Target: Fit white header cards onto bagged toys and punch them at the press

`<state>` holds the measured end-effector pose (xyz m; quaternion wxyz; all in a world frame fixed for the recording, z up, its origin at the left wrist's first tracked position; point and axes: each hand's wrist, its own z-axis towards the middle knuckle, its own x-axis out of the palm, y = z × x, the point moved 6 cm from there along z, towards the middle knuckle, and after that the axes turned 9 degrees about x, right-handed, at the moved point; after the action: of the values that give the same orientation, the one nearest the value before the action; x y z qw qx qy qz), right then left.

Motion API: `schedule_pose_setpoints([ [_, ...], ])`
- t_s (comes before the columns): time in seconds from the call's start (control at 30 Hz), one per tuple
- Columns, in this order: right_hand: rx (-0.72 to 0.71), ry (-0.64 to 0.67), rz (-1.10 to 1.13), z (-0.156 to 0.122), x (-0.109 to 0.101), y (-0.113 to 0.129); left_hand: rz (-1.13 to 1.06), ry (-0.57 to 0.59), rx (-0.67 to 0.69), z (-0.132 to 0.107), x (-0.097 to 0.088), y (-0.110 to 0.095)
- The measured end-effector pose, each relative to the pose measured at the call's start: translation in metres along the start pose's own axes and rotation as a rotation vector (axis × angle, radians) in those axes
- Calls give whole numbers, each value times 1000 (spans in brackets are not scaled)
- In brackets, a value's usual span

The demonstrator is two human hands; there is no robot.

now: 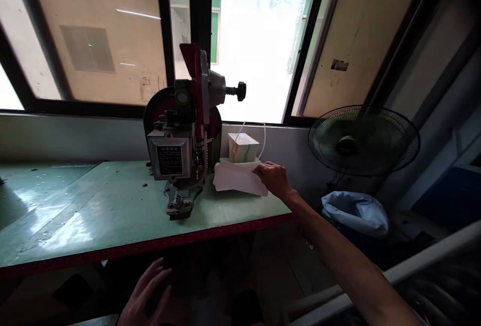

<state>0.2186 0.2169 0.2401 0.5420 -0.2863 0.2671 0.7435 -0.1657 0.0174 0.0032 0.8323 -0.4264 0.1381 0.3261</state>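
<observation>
My right hand (273, 177) reaches over the right end of the table, its fingers closed on the right edge of a pale sheet of paper (238, 177). The sheet tilts a little above the green tabletop, beside a bench machine. In front of the table's edge, low in the view, my left hand (147, 293) holds nothing, with its fingers apart and slightly bent. The machine (172, 158) has a dark label plate, a red upper part and a black knob. Just behind the sheet stands a block-shaped stack of cards or paper (243, 148).
The green table (124, 206) has a red front edge. A round black fan (363, 140) stands to the right, above a bin lined with a pale bag (355, 211). Pale rails (361, 286) cross the lower right. Windows line the back wall.
</observation>
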Motion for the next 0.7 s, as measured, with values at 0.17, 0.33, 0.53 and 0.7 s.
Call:
schedule_pose_setpoints([
  [0.17,-12,161,169,-41,-26,4,-56,21,133,73,13,-78],
  [0.33,-74,361,412,-112,-35,19,-263,276,211,110,51,-137],
  [0.53,331,447,358,-213,-40,-82,-350,534,254,84,108,-145],
  [0.7,907,162,-278,-294,-150,-258,-240,491,242,63,125,-104],
])
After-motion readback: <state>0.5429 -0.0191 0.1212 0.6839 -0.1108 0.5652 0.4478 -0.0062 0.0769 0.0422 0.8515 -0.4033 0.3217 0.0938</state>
